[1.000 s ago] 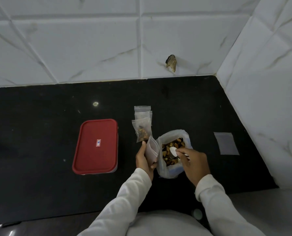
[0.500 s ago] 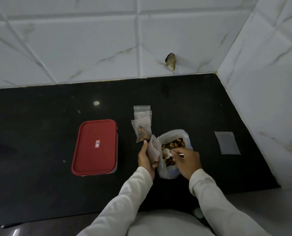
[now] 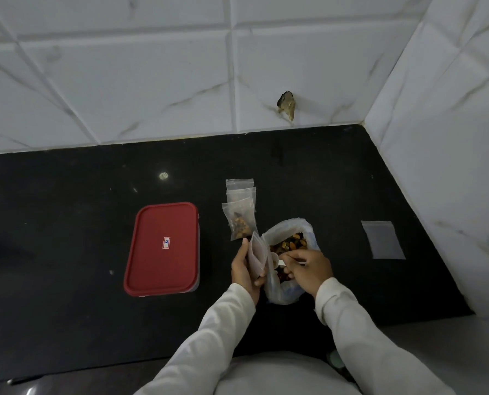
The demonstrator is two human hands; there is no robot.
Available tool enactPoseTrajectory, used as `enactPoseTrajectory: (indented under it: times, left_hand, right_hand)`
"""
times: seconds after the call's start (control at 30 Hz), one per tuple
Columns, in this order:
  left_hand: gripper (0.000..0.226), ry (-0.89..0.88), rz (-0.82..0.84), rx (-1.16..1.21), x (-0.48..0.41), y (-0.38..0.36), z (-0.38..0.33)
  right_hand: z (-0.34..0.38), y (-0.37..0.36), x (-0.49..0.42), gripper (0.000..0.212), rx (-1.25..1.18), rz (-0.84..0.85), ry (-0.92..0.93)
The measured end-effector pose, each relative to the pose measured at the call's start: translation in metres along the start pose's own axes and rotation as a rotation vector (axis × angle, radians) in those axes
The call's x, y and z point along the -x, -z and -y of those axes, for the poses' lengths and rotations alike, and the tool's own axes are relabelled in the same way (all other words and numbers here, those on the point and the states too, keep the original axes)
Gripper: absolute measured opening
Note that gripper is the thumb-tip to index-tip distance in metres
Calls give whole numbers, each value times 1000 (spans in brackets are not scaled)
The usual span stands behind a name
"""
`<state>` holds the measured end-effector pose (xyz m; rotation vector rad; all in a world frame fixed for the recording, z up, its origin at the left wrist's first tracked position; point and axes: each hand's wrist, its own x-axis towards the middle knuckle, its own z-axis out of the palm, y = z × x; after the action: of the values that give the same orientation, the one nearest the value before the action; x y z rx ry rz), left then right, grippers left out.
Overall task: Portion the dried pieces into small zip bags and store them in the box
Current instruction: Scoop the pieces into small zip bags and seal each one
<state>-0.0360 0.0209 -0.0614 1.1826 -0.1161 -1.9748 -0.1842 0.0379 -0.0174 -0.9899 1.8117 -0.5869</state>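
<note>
The left hand [image 3: 246, 269] grips a small zip bag [image 3: 257, 256] upright, its mouth just beside the open plastic bag [image 3: 309, 226] of dried pieces [image 3: 290, 243]. There the right hand [image 3: 309, 270] pinches a white spoon [image 3: 276, 258] low among them. The zip bag's mouth looks narrow and limp, so a heaped scoop could catch its lip and scatter pieces over the dark tabletop [image 3: 66, 223]. Digging hard might also topple the soft plastic bag. The red-lidded box [image 3: 162, 248] sits closed at the left, apart from the filled zip bags [image 3: 240, 220].

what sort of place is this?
Probably a home kitchen, in a counter corner: black stone counter, white marble-look tiled walls, and a red-lidded box beside a bag of dried pieces.
</note>
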Motion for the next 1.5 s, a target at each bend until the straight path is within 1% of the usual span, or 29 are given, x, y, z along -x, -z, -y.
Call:
enactPoseTrajectory:
  times: [0.07, 0.17, 0.23, 0.3, 0.47, 0.53, 0.67, 0.73, 0.83, 0.93, 1.13, 1.27, 1.37, 1.5]
  left_hand:
    - [42, -12, 15, -11, 0, 2, -1]
    - [44, 10, -3, -19, -4, 3, 0]
    - [49, 12, -22, -29, -5, 4, 1]
    - [54, 12, -33, -33, -4, 3, 1]
    - [50, 20, -54, 10, -4, 3, -3]
    - [49, 23, -64, 25, -5, 5, -4]
    - [56, 10, -79, 21, -9, 7, -5]
    - [55, 11, -93, 8, -8, 5, -5]
    - [51, 2, -104, 5, -5, 2, -6]
    - [49, -11, -102, 15, -2, 1, -7]
    - [59, -42, -105, -11, -5, 2, -5]
    - [49, -68, -113, 2, -1, -3, -9]
    - [42, -53, -115, 20, 3, -6, -11]
    - [40, -41, -112, 17, 5, -9, -13]
  right_hand:
    - [0, 3, 0, 10, -73, 7, -50]
    - [-1, 9, 1, 9, -267, -6, -140]
    - [-1, 12, 2, 10, -307, -24, -152]
    - [-3, 17, 4, 11, -295, -35, -141]
    - [2, 34, 18, 13, -336, -41, -118]
    - [12, 39, 28, 13, -367, -54, -63]
    - [38, 42, 47, 14, -398, -35, 59]
    - [48, 39, 53, 14, -364, -10, 109]
    - [52, 33, 57, 13, -252, 4, 197]
    - [51, 28, 57, 14, -103, -43, 315]
    - [49, 13, 55, 19, 150, -122, 567]
    - [49, 8, 56, 26, 286, -151, 712]
    - [48, 7, 56, 32, 360, -160, 811]
    - [47, 6, 55, 36, 401, -208, 885]
